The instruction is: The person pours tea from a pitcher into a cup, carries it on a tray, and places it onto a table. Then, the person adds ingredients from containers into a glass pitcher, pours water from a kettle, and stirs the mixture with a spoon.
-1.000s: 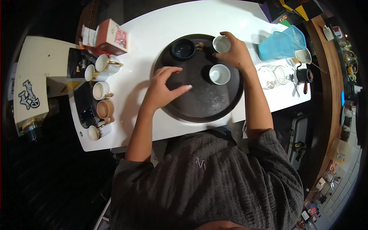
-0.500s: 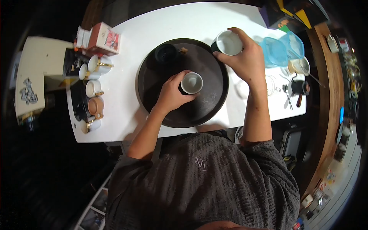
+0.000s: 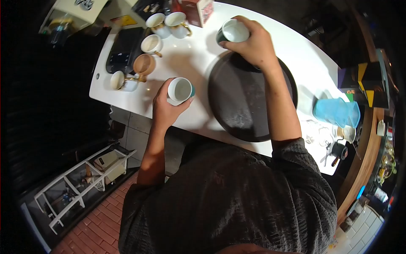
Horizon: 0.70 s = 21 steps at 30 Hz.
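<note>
My left hand (image 3: 165,106) is wrapped around a teal cup (image 3: 181,89) with a white inside, held over the table's front edge, left of the round dark tray (image 3: 237,106). In my right hand (image 3: 259,44), gripped by the rim and side, is a second green cup (image 3: 235,31), also white inside. That cup is beyond the tray's far edge, and my right forearm crosses above the tray. A dark shape on the tray beneath my right wrist is mostly hidden.
Several mugs with gold handles (image 3: 176,25) and a tan mug (image 3: 144,64) line the left side, near a black flat device (image 3: 123,51). A red and white box (image 3: 198,12) stands behind. Blue plastic containers (image 3: 334,111) and a small dark pot (image 3: 339,150) are at right.
My view has turned left. Both hands have carried their cups leftward off the tray, toward the mugs' side of the table. Each hand keeps its grip.
</note>
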Available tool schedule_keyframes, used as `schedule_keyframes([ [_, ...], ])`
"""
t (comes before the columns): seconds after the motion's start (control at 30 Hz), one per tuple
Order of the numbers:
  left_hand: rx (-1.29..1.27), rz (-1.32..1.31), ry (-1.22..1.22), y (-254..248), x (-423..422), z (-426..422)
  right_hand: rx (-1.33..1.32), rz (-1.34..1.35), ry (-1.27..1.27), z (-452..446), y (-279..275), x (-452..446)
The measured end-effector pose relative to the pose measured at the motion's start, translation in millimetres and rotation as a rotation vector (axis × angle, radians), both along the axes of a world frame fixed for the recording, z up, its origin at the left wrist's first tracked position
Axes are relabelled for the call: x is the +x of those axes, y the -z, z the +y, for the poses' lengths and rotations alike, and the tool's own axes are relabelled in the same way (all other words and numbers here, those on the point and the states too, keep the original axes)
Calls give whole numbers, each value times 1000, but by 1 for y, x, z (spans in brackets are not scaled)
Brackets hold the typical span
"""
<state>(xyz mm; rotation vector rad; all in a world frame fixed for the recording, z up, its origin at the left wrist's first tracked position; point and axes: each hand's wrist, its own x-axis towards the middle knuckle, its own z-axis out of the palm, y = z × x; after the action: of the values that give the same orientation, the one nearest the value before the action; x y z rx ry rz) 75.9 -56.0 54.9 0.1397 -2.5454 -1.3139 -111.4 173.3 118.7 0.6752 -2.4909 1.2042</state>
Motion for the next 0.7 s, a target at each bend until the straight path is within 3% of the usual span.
schedule_keyframes([
  [0.13,-199,105,-113,11,23,-56,136,-45,-66,-77,43,-17],
  [0.27,5,15,-201,24,39,-89,205,-84,-83,-133,57,-15],
  [0.7,-104,91,-179,40,38,-128,281,-140,-69,-205,72,-21],
])
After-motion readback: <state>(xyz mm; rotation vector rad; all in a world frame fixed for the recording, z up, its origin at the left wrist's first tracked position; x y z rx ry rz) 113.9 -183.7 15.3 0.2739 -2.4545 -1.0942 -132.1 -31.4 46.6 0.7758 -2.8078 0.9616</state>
